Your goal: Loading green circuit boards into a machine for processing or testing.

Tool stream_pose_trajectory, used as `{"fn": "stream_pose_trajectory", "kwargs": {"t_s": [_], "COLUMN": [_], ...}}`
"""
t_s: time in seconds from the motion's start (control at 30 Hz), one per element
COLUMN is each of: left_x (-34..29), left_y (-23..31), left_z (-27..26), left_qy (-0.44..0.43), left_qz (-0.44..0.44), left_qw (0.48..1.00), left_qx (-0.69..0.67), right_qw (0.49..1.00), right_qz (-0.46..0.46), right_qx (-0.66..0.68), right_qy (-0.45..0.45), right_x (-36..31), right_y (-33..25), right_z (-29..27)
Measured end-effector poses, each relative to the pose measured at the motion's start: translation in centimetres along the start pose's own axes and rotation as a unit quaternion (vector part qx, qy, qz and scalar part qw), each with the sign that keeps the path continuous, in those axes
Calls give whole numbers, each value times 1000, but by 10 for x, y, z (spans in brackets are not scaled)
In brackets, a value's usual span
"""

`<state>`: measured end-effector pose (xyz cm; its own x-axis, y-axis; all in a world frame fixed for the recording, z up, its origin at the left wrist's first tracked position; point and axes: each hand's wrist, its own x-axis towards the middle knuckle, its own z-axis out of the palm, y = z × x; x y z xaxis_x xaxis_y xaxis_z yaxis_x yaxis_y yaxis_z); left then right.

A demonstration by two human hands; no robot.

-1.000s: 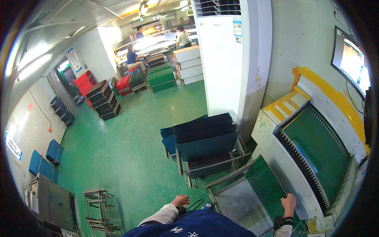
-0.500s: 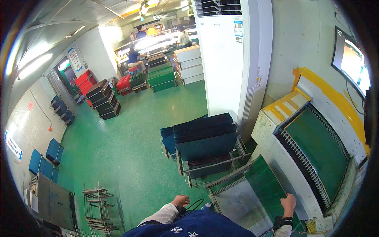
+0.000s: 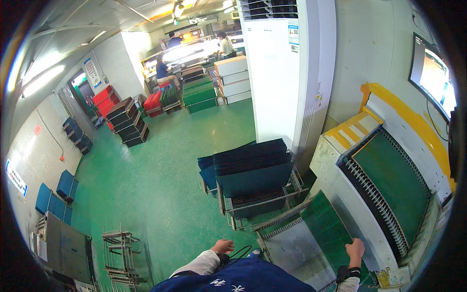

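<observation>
A thin green board [image 3: 321, 224] stands tilted in a metal rack [image 3: 278, 246] at the lower right. My right hand [image 3: 355, 249] is closed on the board's right edge. Left of the rack, my left hand [image 3: 224, 246] is held above the floor with its fingers curled in, and nothing shows in it. A dark cord loops beside that hand. Another green board [image 3: 394, 187] lies on the sloping machine bed [image 3: 372, 200] to the right, between two rows of coiled rollers.
Ahead is a wire rack of dark blue boards [image 3: 255, 180], with a tall white air conditioner [image 3: 272, 82] behind it. An empty metal frame [image 3: 119, 258] stands at lower left. Crates of red and green boards [image 3: 199, 96] are farther off, near several people. A screen [image 3: 432, 73] hangs at right.
My hands and the gripped board stay nearly still. The board on the machine bed has shifted slightly between the rollers. A seated person far off has drawn an outstretched arm back.
</observation>
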<state>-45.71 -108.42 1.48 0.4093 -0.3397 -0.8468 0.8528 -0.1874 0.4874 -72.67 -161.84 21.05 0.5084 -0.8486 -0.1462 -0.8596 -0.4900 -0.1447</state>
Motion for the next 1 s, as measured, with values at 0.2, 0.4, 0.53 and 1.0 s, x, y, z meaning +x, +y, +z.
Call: {"fn": "stream_pose_trajectory", "kwargs": {"t_s": [0.2,0.4,0.53,1.0], "left_x": [-4,-3,4,-14], "left_y": [-2,-2,-4,3], "left_z": [2,2,-8,9], "left_qy": [37,4,7,71], "left_qz": [18,23,5,13], "left_qw": [999,1000,1000,997], "left_qx": [16,-20,-15,-1], "right_qw": [1000,1000,999,1000], "right_qz": [14,9,17,11], "right_qx": [-8,3,-4,22], "right_qy": [-22,-22,-32,-7], "right_x": [2,1,3,-8], "right_y": [1,1,-1,-13], "right_z": [1,0,0,-15]}}
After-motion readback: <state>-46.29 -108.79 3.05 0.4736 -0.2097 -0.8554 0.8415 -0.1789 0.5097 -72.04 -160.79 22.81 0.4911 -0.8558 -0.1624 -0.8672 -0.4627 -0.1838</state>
